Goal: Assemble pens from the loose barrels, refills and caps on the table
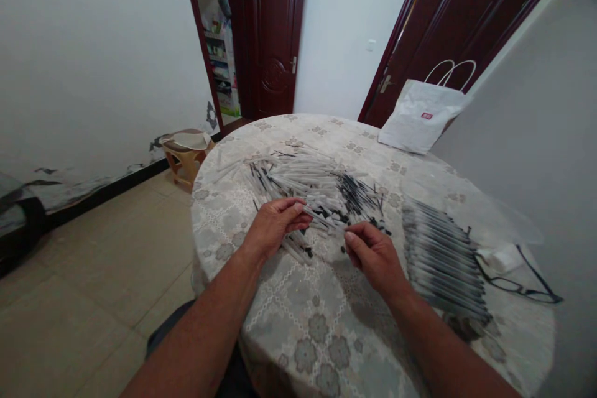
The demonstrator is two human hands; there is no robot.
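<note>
Between my two hands runs a thin, whitish pen barrel (pixel 323 219), roughly level above the table. My left hand (pixel 278 221) is closed in a pinch on its left end. The fingertips of my right hand (pixel 373 255) are pinched at its right end; whether they also hold a small part is hidden. Just beyond lies a heap of pale, translucent pen barrels (pixel 298 173). Thin black refills (pixel 357 193) form a bunch to its right. Small black caps or plugs (pixel 308 252) and more barrels lie scattered near my fingers.
A row of pens (pixel 443 261) lies right of my right forearm, by black-framed glasses (pixel 517 288) and clear plastic film (pixel 466 193). A white paper bag (pixel 422 115) stands at the back right. A patterned cloth covers the round table (pixel 298 317). A stool (pixel 184 161) stands left.
</note>
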